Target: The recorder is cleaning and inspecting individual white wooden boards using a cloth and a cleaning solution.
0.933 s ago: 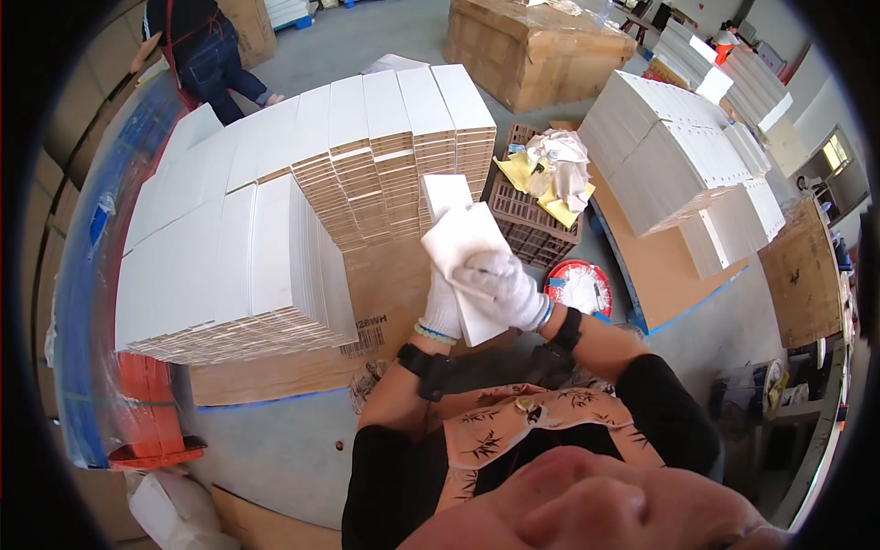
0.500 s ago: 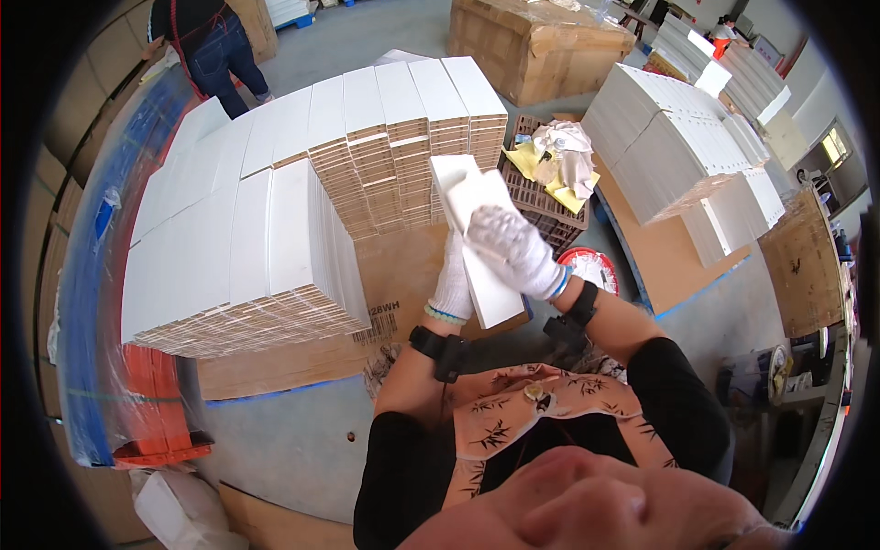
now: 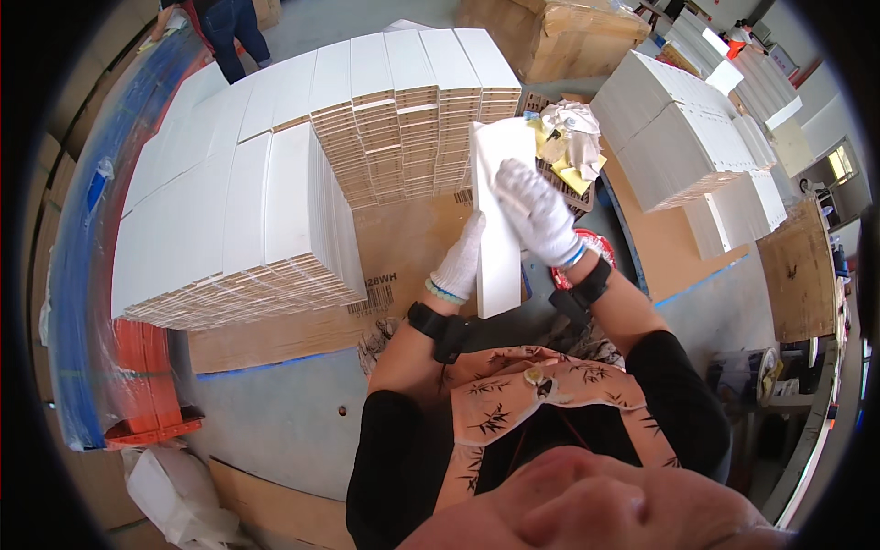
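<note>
Upright in front of me is a narrow white board [image 3: 498,275]. My left hand [image 3: 458,261], in a white knitted glove, is closed on the board's left edge. Across the board's upper part lies my right hand [image 3: 541,215], gloved too, its fingers bent over a white cloth [image 3: 510,142] pressed to the board's face. Cloth and board are so alike in colour that the border between them is hard to see. The palm side of the right hand is hidden.
Stacks of white boards [image 3: 302,183] stand on cardboard [image 3: 403,234] to the left, more stacks [image 3: 674,128] to the right. Beyond my right hand, rags [image 3: 573,137] lie on a brown crate beside a red-rimmed bucket [image 3: 600,246]. Another person [image 3: 229,32] stands far left.
The board has shifted right and stands more upright. My right hand and the cloth have moved right with it, and my left hand now shows at the board's edge.
</note>
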`<state>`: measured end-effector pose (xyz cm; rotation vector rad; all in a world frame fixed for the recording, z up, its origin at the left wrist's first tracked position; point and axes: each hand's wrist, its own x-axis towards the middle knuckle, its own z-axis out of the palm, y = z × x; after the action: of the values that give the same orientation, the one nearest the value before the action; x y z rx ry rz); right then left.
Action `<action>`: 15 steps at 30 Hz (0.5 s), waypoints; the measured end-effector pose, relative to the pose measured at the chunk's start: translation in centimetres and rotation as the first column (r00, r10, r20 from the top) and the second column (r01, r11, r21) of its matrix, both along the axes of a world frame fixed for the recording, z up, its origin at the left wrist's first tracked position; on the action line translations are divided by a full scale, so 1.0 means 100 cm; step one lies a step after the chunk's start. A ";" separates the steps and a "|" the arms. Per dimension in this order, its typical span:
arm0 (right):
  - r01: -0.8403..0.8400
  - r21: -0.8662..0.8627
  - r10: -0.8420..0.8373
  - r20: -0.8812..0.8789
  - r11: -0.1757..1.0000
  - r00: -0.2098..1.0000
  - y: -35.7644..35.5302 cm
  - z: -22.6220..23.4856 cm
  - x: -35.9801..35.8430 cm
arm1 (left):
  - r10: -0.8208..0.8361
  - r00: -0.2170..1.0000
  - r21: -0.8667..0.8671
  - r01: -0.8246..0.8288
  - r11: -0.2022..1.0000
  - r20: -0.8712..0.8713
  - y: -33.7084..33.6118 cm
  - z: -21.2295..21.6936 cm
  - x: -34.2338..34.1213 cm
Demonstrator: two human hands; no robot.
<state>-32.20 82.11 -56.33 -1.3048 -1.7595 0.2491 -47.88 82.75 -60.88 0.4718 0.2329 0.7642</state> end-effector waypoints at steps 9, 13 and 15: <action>-0.296 0.046 0.269 0.304 0.954 0.914 -0.050 -0.012 -0.055 | 0.175 0.976 0.141 -0.157 0.977 -0.127 0.044 -0.060 -0.023; -0.291 0.124 0.184 0.533 0.949 0.826 -0.049 -0.009 -0.042 | 0.074 0.991 0.011 -0.073 0.997 -0.110 0.021 -0.018 -0.017; -0.210 0.084 0.158 0.413 0.974 0.897 -0.026 -0.013 -0.029 | 0.112 0.974 0.165 -0.080 0.983 -0.195 0.010 -0.027 -0.016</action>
<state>-35.05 79.48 -57.62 -1.1540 -2.2163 -0.0350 -49.52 83.79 -63.62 0.6932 0.3909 0.8332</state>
